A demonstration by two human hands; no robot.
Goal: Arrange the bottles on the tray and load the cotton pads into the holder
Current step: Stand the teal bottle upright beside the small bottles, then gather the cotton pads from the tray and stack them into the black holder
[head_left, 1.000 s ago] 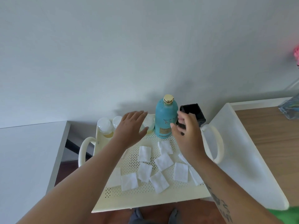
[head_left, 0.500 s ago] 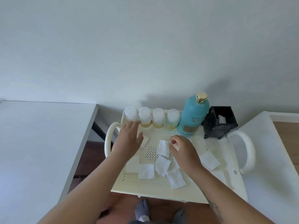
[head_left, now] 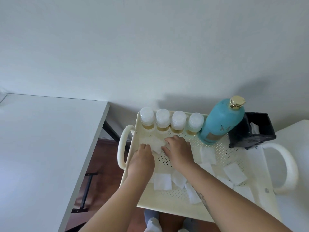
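A cream perforated tray (head_left: 167,200) with loop handles carries several small white-capped bottles (head_left: 163,120) in a row along its far edge. To their right stand a tall teal bottle (head_left: 220,121) with a gold cap and a black holder (head_left: 254,131) with a white pad inside. Square cotton pads (head_left: 162,181) lie scattered over the tray. My left hand (head_left: 142,162) and my right hand (head_left: 179,150) meet at the tray's far left, both pinching a small bunch of pads (head_left: 154,143).
A white table (head_left: 41,148) lies to the left, a gap with dark floor between it and the tray. Another white surface (head_left: 296,164) adjoins the tray's right handle (head_left: 287,166). A wall rises right behind the bottles. My feet show below the tray.
My right hand has left the holder and moved left across the tray to the far-left corner. My left hand has pulled back slightly, and both now grip pads there. The view has shifted left.
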